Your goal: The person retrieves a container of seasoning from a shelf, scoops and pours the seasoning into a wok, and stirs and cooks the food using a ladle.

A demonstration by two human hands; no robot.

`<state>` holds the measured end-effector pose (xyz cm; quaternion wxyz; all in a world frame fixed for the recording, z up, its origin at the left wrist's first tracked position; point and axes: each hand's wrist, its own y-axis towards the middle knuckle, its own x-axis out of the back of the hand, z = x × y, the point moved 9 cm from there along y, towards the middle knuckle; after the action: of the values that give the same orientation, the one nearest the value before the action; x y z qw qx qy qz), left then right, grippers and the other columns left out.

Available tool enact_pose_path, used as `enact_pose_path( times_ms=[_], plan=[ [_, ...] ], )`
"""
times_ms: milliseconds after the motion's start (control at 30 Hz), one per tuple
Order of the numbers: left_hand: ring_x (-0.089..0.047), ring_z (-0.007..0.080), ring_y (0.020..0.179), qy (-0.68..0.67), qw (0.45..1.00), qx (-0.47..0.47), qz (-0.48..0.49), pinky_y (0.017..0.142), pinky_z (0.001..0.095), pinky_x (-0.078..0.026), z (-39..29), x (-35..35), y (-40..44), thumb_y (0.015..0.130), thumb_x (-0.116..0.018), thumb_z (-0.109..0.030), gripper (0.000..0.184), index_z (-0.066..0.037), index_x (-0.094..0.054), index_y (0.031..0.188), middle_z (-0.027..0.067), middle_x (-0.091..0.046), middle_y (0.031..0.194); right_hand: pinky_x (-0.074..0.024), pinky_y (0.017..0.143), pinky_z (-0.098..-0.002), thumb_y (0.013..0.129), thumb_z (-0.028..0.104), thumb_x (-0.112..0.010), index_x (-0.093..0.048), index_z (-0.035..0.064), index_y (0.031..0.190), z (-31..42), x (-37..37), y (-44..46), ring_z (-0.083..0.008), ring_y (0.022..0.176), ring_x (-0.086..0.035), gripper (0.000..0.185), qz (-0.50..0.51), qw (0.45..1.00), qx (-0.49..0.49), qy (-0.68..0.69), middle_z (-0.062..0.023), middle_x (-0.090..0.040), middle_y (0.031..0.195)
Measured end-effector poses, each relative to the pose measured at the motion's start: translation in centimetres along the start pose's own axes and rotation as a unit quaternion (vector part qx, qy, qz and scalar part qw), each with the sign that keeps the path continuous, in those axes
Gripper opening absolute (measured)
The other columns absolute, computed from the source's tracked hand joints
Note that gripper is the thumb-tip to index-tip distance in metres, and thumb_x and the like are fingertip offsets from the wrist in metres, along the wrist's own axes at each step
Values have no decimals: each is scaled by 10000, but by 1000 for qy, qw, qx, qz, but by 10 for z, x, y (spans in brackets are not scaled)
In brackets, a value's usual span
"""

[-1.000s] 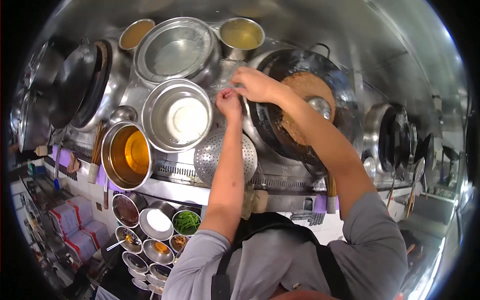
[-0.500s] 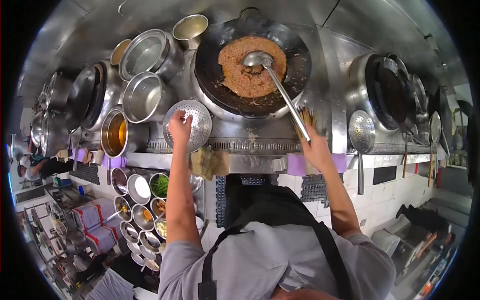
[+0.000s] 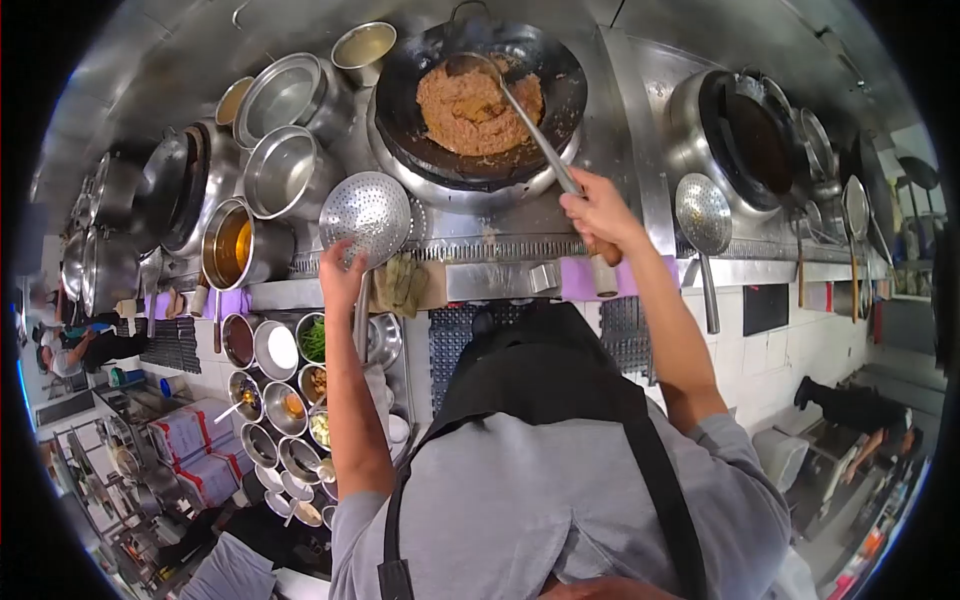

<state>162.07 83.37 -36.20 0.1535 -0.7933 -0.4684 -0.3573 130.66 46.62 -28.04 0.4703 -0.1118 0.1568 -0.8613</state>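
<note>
Ladle (image 3: 545, 147) is clenched in my right hand (image 3: 603, 212), fingers wrapped round the upper handle, with the wooden end jutting out below my palm towards me. Its long axis runs on a slant, from my right hand away and to the left, crossing the near right rim of the wok (image 3: 562, 90). The bowl of the ladle lies in the far part of the mince (image 3: 455, 120), so the mince is ahead of my right hand and to its left, and ahead of my left hand (image 3: 341, 272) and to its right. My right hand is the nearer of the two to the ladle and to the wok.

My left hand, fingers partly curled, is at the near left edge of the skimmer (image 3: 366, 215), beside the root of its handle; I cannot tell whether it grips the skimmer or only touches it. The skimmer's round head points away from me, its handle towards me, just left of a rag (image 3: 400, 285) on the front edge of the desk (image 3: 285, 294). A pot (image 3: 282, 172) stands left of the skimmer's head. Well to the right of my right hand is a strainer (image 3: 704, 213), handle towards me.
</note>
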Motion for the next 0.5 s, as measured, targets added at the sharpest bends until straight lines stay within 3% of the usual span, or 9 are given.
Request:
enact_pose_path(
  times_ms=[67, 100, 200, 300, 367, 433, 500],
  plan=[
    [-642, 318, 1011, -23, 1000, -19, 9, 899, 417, -513, 11, 2, -3, 784, -800, -171, 432, -29, -689, 1177, 172, -667, 1107, -375, 353, -256, 980, 59, -566, -513, 39, 1380, 11, 10, -8, -59, 402, -422, 404, -29, 999, 18, -22, 9, -485, 609],
    [-641, 310, 1007, -26, 999, -16, 11, 898, 410, -512, 13, 3, -10, 786, -795, -165, 427, -24, -689, 1175, 170, -671, 1100, -410, 363, -300, 960, 58, -585, -554, 26, 1232, 14, 17, 6, -96, 406, -464, 276, -32, 997, 32, -61, -24, -518, 647],
    [-639, 284, 999, -36, 998, 3, 45, 896, 395, -506, 20, 1, -18, 793, -780, -142, 417, -9, -686, 1177, 162, -688, 1086, -400, 358, -312, 951, 82, -603, -565, 56, 1338, 18, 33, 69, -112, 378, -467, 390, -109, 982, 75, -138, -40, -533, 655],
    [-634, 261, 990, -56, 998, 8, 33, 892, 384, -499, 14, 2, -14, 798, -769, -124, 405, 9, -685, 1172, 157, -701, 1073, -503, 479, -376, 935, 124, -631, -539, 93, 1433, -2, 24, 113, -195, 482, -592, 508, -19, 997, 15, -72, -95, -626, 709],
    [-631, 255, 980, -72, 997, 25, 33, 889, 379, -499, 11, 2, -19, 812, -757, -109, 378, 25, -689, 1158, 165, -701, 1084, -543, 618, -408, 922, 129, -638, -506, 84, 1462, -5, 24, 91, -260, 639, -667, 558, -27, 976, 51, -210, -137, -691, 819],
    [-633, 257, 987, -88, 995, 40, 32, 892, 376, -499, 15, 0, -17, 816, -751, -101, 366, 28, -690, 1153, 169, -697, 1085, -541, 860, -452, 923, 113, -623, -417, 169, 1538, 1, 23, 56, -381, 952, -699, 650, -60, 899, 219, -374, -192, -725, 1065],
    [-640, 264, 1002, -85, 995, 40, 29, 901, 379, -503, 15, 2, -22, 823, -742, -91, 358, 30, -689, 1155, 169, -693, 1085, -544, 841, -473, 922, 90, -614, -393, 279, 1551, -2, 33, 11, -417, 980, -679, 693, -42, 873, 67, -481, -209, -701, 1130]
  ],
)
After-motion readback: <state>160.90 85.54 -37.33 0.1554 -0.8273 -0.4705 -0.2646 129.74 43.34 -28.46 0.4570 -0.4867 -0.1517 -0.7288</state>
